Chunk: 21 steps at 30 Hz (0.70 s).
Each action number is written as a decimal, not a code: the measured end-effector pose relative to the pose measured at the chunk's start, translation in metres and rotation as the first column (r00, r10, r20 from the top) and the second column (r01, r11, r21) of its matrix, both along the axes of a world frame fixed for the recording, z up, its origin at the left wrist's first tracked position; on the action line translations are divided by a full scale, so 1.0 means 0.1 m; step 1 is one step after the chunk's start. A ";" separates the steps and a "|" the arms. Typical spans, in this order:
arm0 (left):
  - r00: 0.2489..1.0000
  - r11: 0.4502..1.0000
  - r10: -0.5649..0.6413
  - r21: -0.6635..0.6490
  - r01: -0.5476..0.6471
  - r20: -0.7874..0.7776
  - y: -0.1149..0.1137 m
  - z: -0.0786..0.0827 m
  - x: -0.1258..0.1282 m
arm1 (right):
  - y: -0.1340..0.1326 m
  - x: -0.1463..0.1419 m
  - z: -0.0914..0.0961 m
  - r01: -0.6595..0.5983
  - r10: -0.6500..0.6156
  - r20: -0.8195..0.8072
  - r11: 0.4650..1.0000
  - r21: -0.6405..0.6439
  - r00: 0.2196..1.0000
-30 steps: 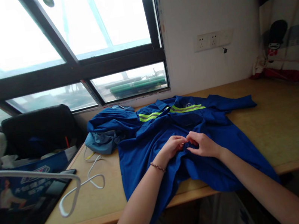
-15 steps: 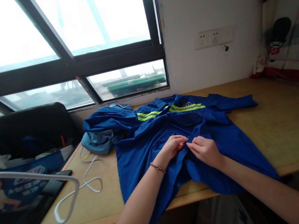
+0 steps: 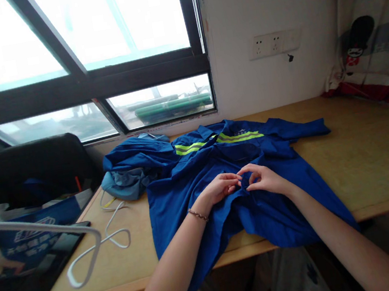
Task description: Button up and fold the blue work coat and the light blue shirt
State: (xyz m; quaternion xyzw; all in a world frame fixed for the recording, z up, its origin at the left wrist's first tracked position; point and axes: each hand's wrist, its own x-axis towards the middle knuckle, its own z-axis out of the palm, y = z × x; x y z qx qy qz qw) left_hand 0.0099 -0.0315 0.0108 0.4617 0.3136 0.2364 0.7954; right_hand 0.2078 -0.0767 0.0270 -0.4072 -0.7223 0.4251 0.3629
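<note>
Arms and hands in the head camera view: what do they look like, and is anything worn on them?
Human ones: the left forearm and right forearm show no sleeves, the left hand and right hand no gloves. The left wrist wears a thin, brownish bracelet, braided or beaded, too small to tell which; the right wrist is bare. No cables or markings show.

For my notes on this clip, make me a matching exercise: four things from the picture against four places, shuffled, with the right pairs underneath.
Things
1. Shirt
2. Cable
3. Bracelet
4. Sockets

Places
A. Curling at the left end of the table
B. On the wall, right of the window
C. Spread across the table, with the left hand and right hand at its front
D. Around the left wrist

Right pairs: 1-C, 2-A, 3-D, 4-B
</note>
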 end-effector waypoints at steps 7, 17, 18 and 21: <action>0.997 0.996 -0.056 0.063 0.059 -0.061 -0.06 0.10 -0.03 | -0.02 0.03 0.00 -0.168 0.160 0.116 0.983 0.066 0.980; 0.918 0.819 -0.082 0.499 0.285 -0.389 -0.15 0.16 0.02 | -0.01 0.02 -0.04 -0.162 0.150 0.109 0.981 0.108 0.983; 0.920 0.812 -0.069 0.514 0.277 -0.387 -0.15 0.14 0.03 | -0.02 0.02 -0.03 -0.153 0.142 0.105 0.982 0.112 0.984; 0.930 0.809 -0.059 0.529 0.257 -0.363 -0.14 0.11 0.06 | -0.03 0.00 -0.03 -0.135 0.124 0.093 0.983 0.124 0.988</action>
